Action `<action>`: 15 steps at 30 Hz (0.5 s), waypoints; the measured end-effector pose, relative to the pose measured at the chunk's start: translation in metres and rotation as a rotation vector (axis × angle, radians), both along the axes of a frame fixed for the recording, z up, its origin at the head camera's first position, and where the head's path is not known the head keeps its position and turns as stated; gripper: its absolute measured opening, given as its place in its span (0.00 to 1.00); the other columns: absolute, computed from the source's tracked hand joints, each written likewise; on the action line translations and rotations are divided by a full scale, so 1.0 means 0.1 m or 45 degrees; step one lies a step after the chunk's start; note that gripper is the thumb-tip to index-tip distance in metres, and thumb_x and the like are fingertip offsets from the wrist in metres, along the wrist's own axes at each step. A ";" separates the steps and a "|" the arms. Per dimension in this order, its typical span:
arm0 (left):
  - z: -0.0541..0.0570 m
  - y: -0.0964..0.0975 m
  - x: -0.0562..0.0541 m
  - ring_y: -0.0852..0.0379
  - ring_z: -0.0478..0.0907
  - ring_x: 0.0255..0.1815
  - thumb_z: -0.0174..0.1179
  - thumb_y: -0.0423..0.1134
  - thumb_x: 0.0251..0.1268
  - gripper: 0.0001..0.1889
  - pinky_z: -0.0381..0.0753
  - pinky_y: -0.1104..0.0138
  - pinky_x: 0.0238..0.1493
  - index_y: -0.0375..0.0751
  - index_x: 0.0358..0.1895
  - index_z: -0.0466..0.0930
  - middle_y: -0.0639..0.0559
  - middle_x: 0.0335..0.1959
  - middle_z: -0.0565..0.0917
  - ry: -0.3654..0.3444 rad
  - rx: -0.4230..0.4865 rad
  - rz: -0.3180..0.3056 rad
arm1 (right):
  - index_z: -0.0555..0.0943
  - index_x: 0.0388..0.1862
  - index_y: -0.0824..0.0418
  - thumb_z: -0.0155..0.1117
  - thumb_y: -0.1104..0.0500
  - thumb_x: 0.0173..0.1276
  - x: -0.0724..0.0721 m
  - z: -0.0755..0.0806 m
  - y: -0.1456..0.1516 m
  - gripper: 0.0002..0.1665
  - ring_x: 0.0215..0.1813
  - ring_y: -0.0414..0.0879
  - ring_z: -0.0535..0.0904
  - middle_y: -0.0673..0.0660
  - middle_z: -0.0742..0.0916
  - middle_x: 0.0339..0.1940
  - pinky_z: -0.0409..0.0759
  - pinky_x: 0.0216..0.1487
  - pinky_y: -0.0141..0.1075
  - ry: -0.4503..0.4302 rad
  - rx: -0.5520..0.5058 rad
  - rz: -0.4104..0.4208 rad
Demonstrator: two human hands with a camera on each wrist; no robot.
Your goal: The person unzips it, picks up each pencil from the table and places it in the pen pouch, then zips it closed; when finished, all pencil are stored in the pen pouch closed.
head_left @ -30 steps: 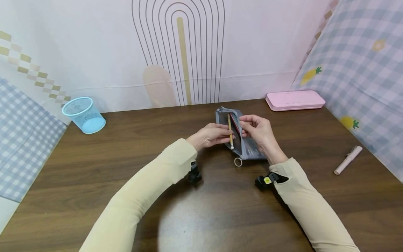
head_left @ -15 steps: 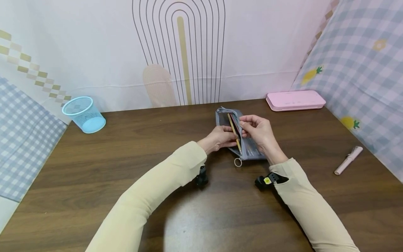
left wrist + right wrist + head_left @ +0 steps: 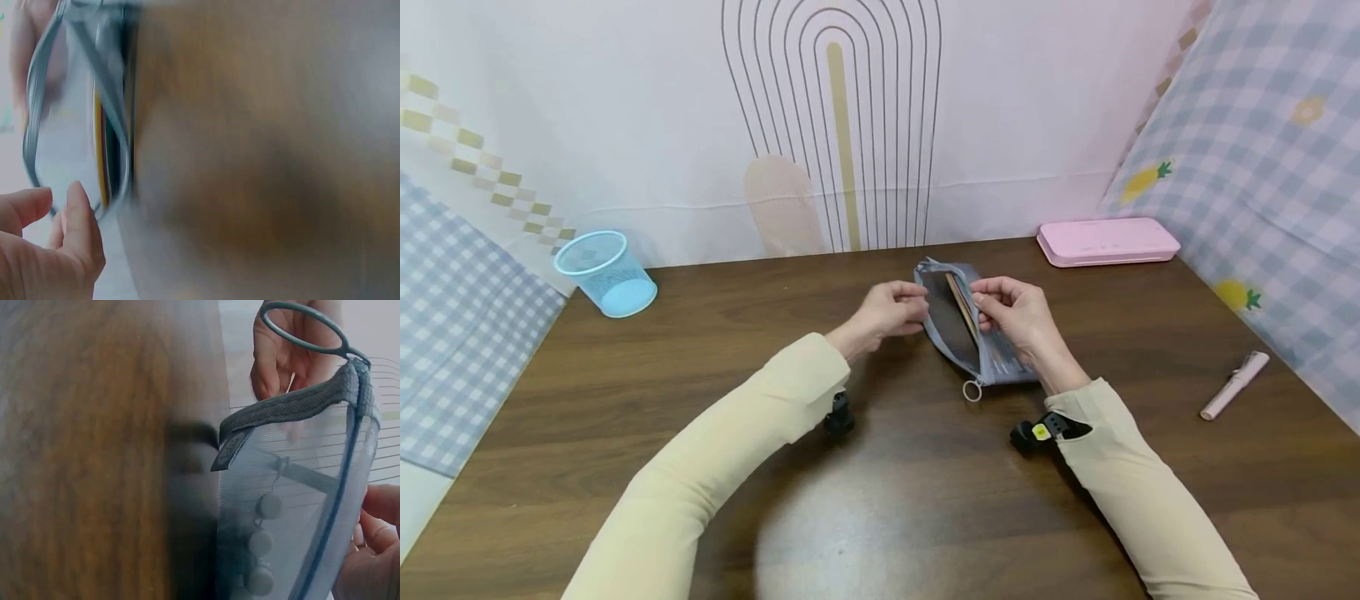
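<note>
A grey mesh zipper pouch gapes open near the back of the table. My right hand pinches the right edge of its mouth between thumb and fingers. At the left rim, my left hand has its fingertips close to the edge; in the left wrist view, thumb and fingers stand apart with nothing between them. A yellow pencil lies lengthwise inside, beside darker items. Through the mesh in the right wrist view show several round pale ends. A ring pull hangs from the near corner.
A light blue mesh cup stands tilted-looking at the back left. Toward the back right lies a pink case. A pale capped pen rests on the right side of the wooden table. Patterned cloth hangs behind and at both sides.
My left hand has lowered the pencil into the pouch, let go of it and drawn back left to the rim. The mouth looks wider now. My right hand keeps its hold.
</note>
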State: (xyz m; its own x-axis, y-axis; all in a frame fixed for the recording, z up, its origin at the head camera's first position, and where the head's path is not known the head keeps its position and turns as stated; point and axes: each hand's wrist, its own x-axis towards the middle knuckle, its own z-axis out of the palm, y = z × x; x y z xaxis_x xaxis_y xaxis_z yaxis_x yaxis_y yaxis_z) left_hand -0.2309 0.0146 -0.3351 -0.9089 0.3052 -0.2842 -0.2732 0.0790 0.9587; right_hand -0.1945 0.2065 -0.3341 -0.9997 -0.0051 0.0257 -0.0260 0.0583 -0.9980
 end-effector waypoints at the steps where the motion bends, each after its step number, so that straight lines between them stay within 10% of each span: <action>1: 0.01 -0.06 -0.03 0.39 0.75 0.55 0.52 0.26 0.66 0.19 0.80 0.57 0.54 0.29 0.60 0.70 0.33 0.55 0.76 0.043 -0.031 0.021 | 0.74 0.49 0.77 0.58 0.69 0.67 0.01 -0.01 0.00 0.14 0.20 0.34 0.74 0.46 0.79 0.21 0.79 0.23 0.24 0.000 0.032 0.008; 8: 0.07 -0.41 -0.21 0.43 0.78 0.52 0.57 0.32 0.66 0.15 0.82 0.57 0.50 0.31 0.54 0.76 0.46 0.39 0.79 0.246 -0.231 0.120 | 0.76 0.48 0.78 0.58 0.68 0.67 0.02 -0.07 0.03 0.14 0.20 0.34 0.72 0.46 0.77 0.19 0.78 0.23 0.25 0.025 0.267 0.143; 15: 0.09 -0.57 -0.26 0.51 0.77 0.53 0.59 0.36 0.65 0.20 0.81 0.61 0.52 0.35 0.59 0.73 0.42 0.54 0.79 0.268 -0.416 0.038 | 0.79 0.44 0.75 0.58 0.69 0.66 -0.03 0.00 0.02 0.10 0.22 0.37 0.71 0.49 0.77 0.21 0.76 0.22 0.28 0.104 0.448 0.347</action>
State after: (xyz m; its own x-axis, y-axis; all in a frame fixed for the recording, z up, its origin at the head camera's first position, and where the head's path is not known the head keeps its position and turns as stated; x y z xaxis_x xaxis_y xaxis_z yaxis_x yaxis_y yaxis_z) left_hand -0.2568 -0.0422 -0.3265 -0.9649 0.2016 -0.1682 -0.0799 0.3847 0.9196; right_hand -0.1974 0.2083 -0.3337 -0.9553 -0.2906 0.0544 -0.1657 0.3740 -0.9125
